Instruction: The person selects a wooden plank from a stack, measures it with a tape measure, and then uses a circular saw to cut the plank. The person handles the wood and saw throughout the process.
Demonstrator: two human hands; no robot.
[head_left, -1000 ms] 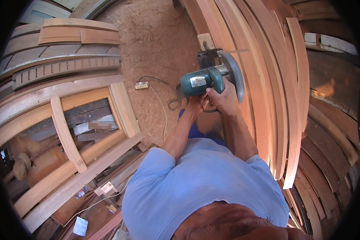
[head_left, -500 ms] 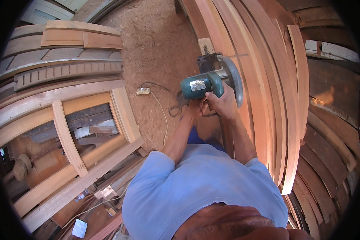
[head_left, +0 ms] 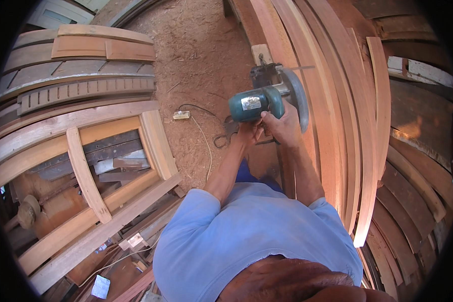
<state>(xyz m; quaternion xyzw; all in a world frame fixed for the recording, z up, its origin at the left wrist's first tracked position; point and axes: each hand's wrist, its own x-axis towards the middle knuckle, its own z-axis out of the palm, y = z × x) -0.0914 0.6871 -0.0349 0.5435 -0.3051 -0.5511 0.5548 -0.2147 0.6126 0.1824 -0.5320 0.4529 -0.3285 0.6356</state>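
A circular saw (head_left: 251, 104) with a teal motor housing and a round grey blade guard stands on the left edge of the long reddish planks (head_left: 319, 95). My right hand (head_left: 287, 125) is wrapped round its rear handle, the thumb on the near side. Just left of it, my left hand (head_left: 249, 133) is closed against the underside of the motor; part of its fingers is hidden there. A thin dark strip (head_left: 304, 67) reaches from the saw's front across the planks. Under the saw's front lies a short pale wood block (head_left: 260, 52). The blade is hidden.
A yellowish power socket (head_left: 181, 115) with a pale cord lies on the sawdust-covered floor (head_left: 186, 65). On the left are a wooden frame (head_left: 73, 171) and stacked panels (head_left: 85, 93). Old curved boards (head_left: 405, 201) are piled at the right.
The saw has shifted slightly forward and to the right, with both hands moving along on it. The surrounding boards and frame look the same.
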